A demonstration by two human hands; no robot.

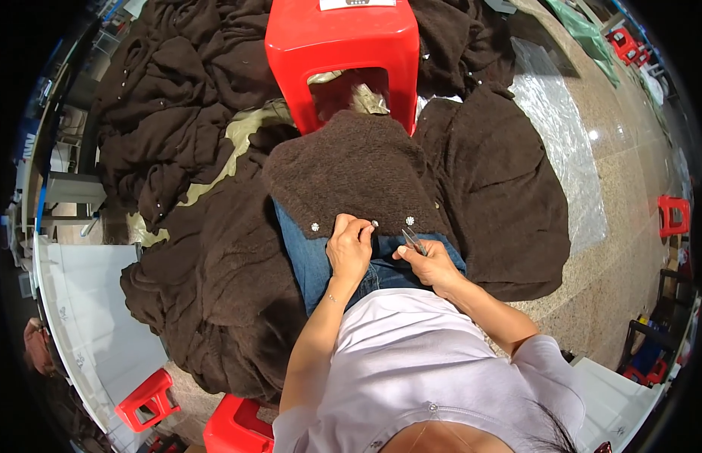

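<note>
Across my lap lies a dark brown knitted garment (pixel 351 162), its lower edge resting over my blue jeans. Three shiny buttons show along that edge: a left button (pixel 315 226), a middle button (pixel 374 224) and a right button (pixel 410 221). With thumb and fingertips, my left hand (pixel 349 248) pinches the garment's edge right beside the middle button. My right hand (pixel 432 264) is closed around small metal thread snips (pixel 413 240). Their blades point up and to the left, just below the right button and apart from the middle one.
A red plastic stool (pixel 342 41) stands straight ahead, close beyond the garment. Heaped brown knitwear lies on the left (pixel 223 279) and on the right (pixel 502 196). Clear plastic sheeting (pixel 562 143) covers some floor at right. Another red stool (pixel 238 426) stands at lower left.
</note>
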